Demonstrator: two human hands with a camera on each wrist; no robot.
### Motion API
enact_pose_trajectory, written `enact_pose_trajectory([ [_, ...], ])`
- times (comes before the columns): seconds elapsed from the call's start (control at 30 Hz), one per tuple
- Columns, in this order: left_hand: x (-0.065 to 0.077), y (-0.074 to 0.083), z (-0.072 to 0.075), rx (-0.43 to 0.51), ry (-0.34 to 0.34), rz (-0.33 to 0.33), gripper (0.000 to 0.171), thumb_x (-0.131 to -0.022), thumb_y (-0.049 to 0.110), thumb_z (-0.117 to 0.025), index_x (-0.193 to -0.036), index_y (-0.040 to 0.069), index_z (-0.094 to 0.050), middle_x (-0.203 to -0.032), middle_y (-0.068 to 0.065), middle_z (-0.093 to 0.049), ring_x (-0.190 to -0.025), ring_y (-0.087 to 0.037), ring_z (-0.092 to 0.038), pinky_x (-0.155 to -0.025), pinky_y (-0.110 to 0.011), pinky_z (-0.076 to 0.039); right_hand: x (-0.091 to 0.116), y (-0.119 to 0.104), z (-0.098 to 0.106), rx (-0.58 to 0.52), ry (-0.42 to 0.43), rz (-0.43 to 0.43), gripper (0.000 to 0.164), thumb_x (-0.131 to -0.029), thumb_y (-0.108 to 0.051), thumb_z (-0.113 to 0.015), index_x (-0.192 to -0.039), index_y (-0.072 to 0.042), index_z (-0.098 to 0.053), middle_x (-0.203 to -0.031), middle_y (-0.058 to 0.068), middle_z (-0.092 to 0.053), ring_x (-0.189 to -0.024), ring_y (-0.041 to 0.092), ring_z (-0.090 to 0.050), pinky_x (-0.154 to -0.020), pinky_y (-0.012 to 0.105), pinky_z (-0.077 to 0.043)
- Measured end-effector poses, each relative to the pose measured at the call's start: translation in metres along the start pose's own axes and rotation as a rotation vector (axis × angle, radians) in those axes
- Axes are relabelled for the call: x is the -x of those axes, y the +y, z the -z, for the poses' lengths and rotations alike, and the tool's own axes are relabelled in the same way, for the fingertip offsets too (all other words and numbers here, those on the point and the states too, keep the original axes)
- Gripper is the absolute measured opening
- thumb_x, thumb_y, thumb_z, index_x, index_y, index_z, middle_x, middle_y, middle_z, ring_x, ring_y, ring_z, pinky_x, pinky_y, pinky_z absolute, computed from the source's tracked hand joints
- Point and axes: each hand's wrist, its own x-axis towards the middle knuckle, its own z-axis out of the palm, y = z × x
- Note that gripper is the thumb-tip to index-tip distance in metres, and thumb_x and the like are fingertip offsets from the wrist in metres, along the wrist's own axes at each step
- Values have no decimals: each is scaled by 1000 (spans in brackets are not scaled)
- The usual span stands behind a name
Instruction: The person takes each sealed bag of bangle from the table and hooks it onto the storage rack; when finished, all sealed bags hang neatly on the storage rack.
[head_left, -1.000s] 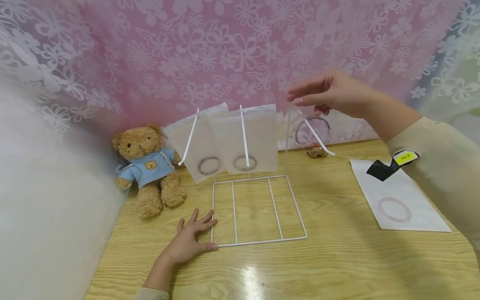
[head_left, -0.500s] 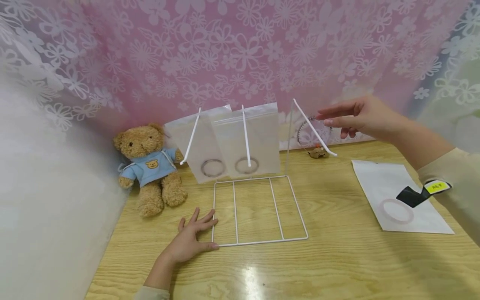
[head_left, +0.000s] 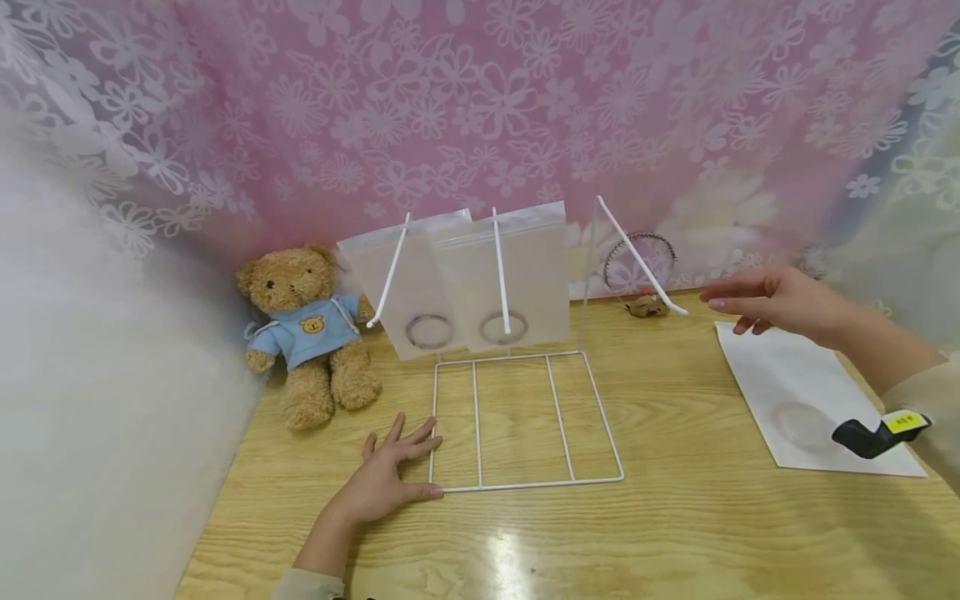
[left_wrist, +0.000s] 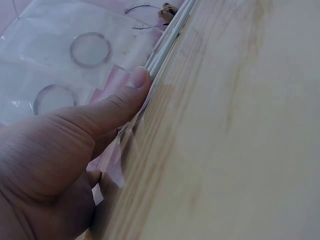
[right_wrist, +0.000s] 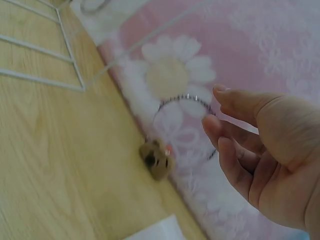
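While the left hand (head_left: 381, 482) splayed against the wire rack (head_left: 560, 417), the right hand (head_left: 783, 304) hung empty, fingers loosely parted! At the rack's three o'clock lay a pouch (head_left: 780, 375), probably light, floppy, best pinched by its far edge

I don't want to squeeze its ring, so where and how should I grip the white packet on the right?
Probably pinch the white packet by its far edge, coming from above with the right hand. It lies flat on the table, so an edge should lift most easily, and the ring shows toward its near end.
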Motion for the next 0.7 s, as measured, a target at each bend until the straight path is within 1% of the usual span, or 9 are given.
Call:
enact_pose_trajectory([
  [0.1,-1,1,1,5,-4,-3,76,-81,40,-81,-147,15,-52,-164,3,-26,-156,-36,9,-111,-70,22,0,25,2,34,12,-33,51,-102,-37,-58,-147,-14,-51,-109,-37,-62,-88,15,-71,-73,30,-58],
  [0.2,-1,1,2,5,-11,-3,76,-81,40,-80,-147,15,-51,-164,3,-25,-156,-36,9,-111,-69,22,-2,47,5,65,16,-86,59,-101,-43,-57,-149,-12,-47,-108,-39,-59,-88,11,-71,-74,29,-58],
  [0.27,-1,1,2,4,-11,-4,77,-81,40,-80,-148,15,-50,-164,4,-25,-155,-36,9,-111,-69,22,-3,62,6,73,12,-103,61,-101,-45,-57,-150,-9,-46,-110,-38,-58,-89,11,-71,-74,30,-58],
  [0.43,-1,1,3,11,-8,-3,77,-81,40,-80,-147,15,-51,-164,3,-26,-155,-37,9,-111,-70,22,-4,97,5,80,25,-110,61,-100,-44,-58,-148,-7,-46,-109,-41,-54,-89,15,-72,-72,31,-57],
  [0.47,-1,1,3,10,-12,0,77,-81,40,-80,-148,16,-50,-165,3,-25,-155,-36,9,-111,-70,22,-4,103,4,78,34,-114,62,-100,-44,-59,-148,-7,-47,-106,-44,-53,-88,15,-72,-71,32,-57],
  [0.57,0,1,2,13,-15,3,77,-81,40,-80,-148,16,-50,-165,3,-25,-156,-36,9,-111,-70,22,-6,118,2,73,56,-131,63,-99,-45,-59,-148,-6,-47,-103,-45,-53,-85,15,-72,-69,31,-56],
  [0.6,0,0,2,9,-16,4,77,-81,41,-80,-148,16,-50,-165,4,-25,-156,-36,9,-111,-70,21,-7,122,1,76,64,-133,64,-99,-45,-60,-148,-5,-47,-107,-41,-57,-84,15,-72,-68,32,-56],
  [0.63,0,0,2,9,-17,6,77,-81,41,-80,-148,16,-50,-165,4,-25,-156,-36,9,-111,-69,21,-7,126,-1,88,70,-135,65,-99,-45,-60,-148,-5,-46,-114,-34,-61,-83,14,-72,-67,31,-56],
  [0.7,0,-1,2,7,-20,13,78,-81,42,-80,-148,18,-50,-165,6,-24,-156,-34,10,-112,-68,21,-8,129,-4,124,62,-142,68,-99,-47,-59,-149,-4,-44,-130,-11,-66,-81,12,-71,-67,30,-56],
])
